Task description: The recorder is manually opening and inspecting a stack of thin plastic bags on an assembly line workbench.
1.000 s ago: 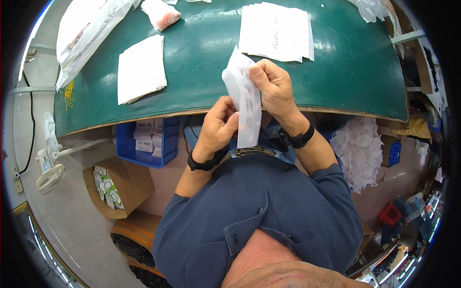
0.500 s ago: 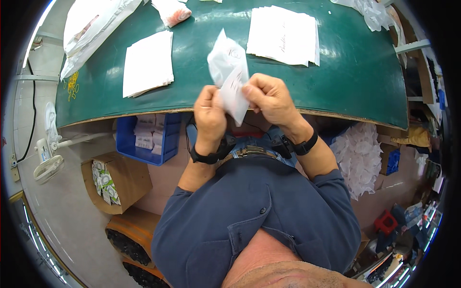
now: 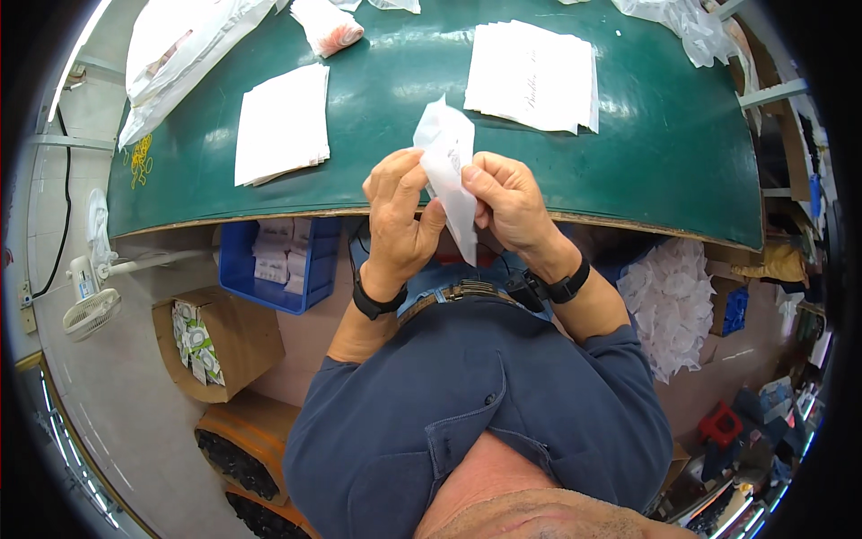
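A small translucent white plastic bag (image 3: 456, 171) with dark print is held up over the near table edge, its lower corner pointing down toward my belt. My right hand (image 3: 514, 199) pinches its right side between thumb and curled fingers. At the bag's left side is my left hand (image 3: 398, 214), its fingers bent and its thumb apart from them. Its fingertips are next to the bag's left edge; whether they touch it is hard to tell.
On the green table (image 3: 386, 108) lie a left stack of white bags (image 3: 283, 124) and a right stack of printed bags (image 3: 532, 76). Yellow rubber bands (image 3: 140, 162) lie at the far left. Below stand a blue bin (image 3: 310, 269), a cardboard box (image 3: 242, 337) and a heap of white bags (image 3: 669, 305).
The bag has turned narrower and moved slightly right and down. My left hand has loosened from its pinch, with thumb and fingers spreading; my right hand keeps its grip.
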Demonstrator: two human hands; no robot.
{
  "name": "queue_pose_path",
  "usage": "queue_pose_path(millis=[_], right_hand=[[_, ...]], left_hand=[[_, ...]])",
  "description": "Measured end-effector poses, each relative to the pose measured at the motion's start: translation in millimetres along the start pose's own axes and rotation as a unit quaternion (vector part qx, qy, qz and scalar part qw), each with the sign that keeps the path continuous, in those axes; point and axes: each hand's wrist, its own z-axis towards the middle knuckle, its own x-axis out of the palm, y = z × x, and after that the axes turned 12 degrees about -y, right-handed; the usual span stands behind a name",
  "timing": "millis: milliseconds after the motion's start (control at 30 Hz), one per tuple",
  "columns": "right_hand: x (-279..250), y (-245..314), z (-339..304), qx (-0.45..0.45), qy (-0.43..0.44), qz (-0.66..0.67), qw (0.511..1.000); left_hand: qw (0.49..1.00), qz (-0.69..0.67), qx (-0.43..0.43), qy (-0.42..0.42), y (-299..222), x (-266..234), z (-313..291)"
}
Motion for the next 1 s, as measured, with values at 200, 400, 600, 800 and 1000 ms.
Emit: queue_pose_path(millis=[200,400,600,800,1000], right_hand=[[-2,-5,-9,0.039,0.027,0.010,0.999],[-19,1,-4,0.005,0.032,0.046,0.998],[-14,24,-1,-0.374,-0.026,-0.276,0.885],[-5,24,-2,-0.351,0.069,-0.311,0.881],[-6,15,-2,-0.339,0.049,-0.301,0.890]], left_hand=[[0.960,-0.203,-0.191,-0.012,-5,21,-23],[0.948,-0.207,-0.240,-0.025,9,1,-26],[0.942,-0.238,-0.234,-0.018,9,-3,-22],[0.936,-0.263,-0.234,0.001,6,1,-22],[0.912,-0.276,-0.298,0.058,-3,-3,-18]])
